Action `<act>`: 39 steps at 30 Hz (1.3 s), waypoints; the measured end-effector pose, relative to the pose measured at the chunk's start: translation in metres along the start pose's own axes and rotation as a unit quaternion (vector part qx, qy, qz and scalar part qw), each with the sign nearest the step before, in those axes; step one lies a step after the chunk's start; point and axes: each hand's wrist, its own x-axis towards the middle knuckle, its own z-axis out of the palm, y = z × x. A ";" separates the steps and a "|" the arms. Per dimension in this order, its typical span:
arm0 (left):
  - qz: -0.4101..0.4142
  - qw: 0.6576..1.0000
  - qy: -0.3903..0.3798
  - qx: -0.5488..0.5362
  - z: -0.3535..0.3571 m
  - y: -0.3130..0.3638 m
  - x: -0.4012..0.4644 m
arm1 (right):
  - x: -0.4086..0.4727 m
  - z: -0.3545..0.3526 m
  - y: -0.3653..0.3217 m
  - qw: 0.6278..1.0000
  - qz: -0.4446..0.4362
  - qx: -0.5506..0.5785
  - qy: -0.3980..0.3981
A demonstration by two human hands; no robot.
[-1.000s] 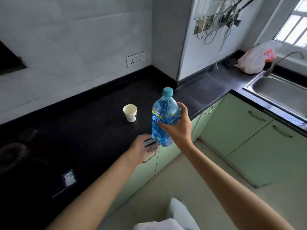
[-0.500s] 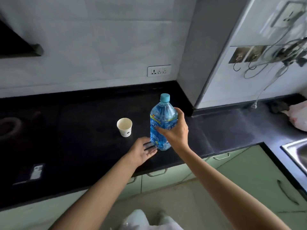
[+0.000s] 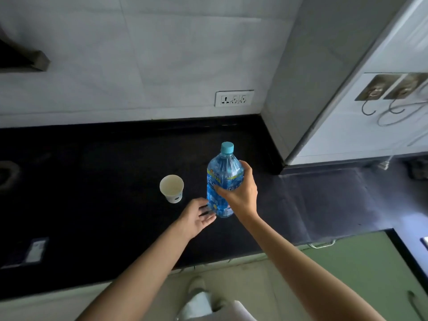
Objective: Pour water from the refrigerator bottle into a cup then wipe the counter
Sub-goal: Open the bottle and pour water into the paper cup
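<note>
- Step in hand, as I judge it: bottle (image 3: 223, 181) is at the counter (image 3: 92, 181), pour not started. Cap (image 3: 227, 148) is on.
- Right hand (image 3: 240, 193) grips the bottle round its middle, thumb across the label, fingers curled round the far side. Bottle is upright, base at or just above the counter; cannot tell if it touches.
- Left hand (image 3: 196, 217) holds nothing, fingers loosely spread, palm turned toward the bottle's base, fingertips just beside or touching it; contact unclear.
- Cup (image 3: 171, 188) stands upright on the counter just left of the bottle, apart from both hands. Looks empty, though a thin layer of water would be hard to see.
- Next move likely calls for: set the bottle down firmly, left hand up to the cap, twist it off while the right hand steadies the body.
- Then tilt the neck over the cup slowly; bottle looks nearly full, so it could gush and the light cup could tip.
- No cloth in view for wiping.
</note>
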 end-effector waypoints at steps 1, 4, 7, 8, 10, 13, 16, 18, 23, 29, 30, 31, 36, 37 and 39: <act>-0.002 1.000 0.000 -0.001 0.001 0.002 0.005 | 0.004 0.002 0.003 1.000 0.005 -0.002 0.002; -0.010 1.000 -0.001 -0.003 0.006 0.006 0.017 | 0.015 0.006 0.011 1.000 0.014 -0.009 0.012; -0.018 1.000 -0.009 -0.002 0.011 0.007 0.024 | 0.022 0.009 0.018 1.000 0.019 -0.013 0.017; -0.021 1.000 -0.012 -0.003 0.012 0.007 0.027 | 0.023 0.009 0.020 1.000 0.019 -0.014 0.018; -0.022 1.000 -0.016 -0.003 0.013 0.008 0.031 | 0.026 0.010 0.023 1.000 0.018 -0.014 0.020; -0.016 1.000 -0.021 -0.014 0.015 0.006 0.037 | 0.030 0.010 0.026 1.000 0.013 -0.012 0.016; -0.001 0.999 -0.032 -0.012 0.015 0.002 0.036 | 0.031 0.009 0.030 1.000 0.003 -0.011 0.007; 0.008 0.999 -0.037 -0.001 0.015 -0.001 0.034 | 0.029 0.006 0.034 1.000 -0.001 -0.011 -0.003; 0.027 0.999 -0.042 0.013 0.010 -0.008 0.033 | 0.014 0.002 0.045 1.000 -0.011 -0.021 -0.016; 0.043 0.998 -0.049 0.013 0.007 -0.018 0.036 | -0.002 0.000 0.052 1.000 -0.015 -0.024 -0.014; 0.045 0.998 -0.050 0.016 0.007 -0.018 0.037 | -0.003 -0.001 0.053 1.000 -0.015 -0.021 -0.011; 0.048 0.997 -0.051 0.020 0.006 -0.019 0.038 | -0.004 -0.002 0.053 1.000 -0.016 -0.022 -0.011; 0.066 0.995 -0.053 0.048 0.005 -0.022 0.038 | -0.004 -0.004 0.053 0.999 -0.027 -0.032 -0.035; 0.069 0.995 -0.047 0.057 0.004 -0.023 0.037 | -0.004 -0.006 0.054 0.998 -0.028 -0.033 -0.045; 0.083 0.992 -0.029 0.089 0.003 -0.022 0.034 | -0.003 -0.012 0.055 0.996 -0.033 -0.038 -0.075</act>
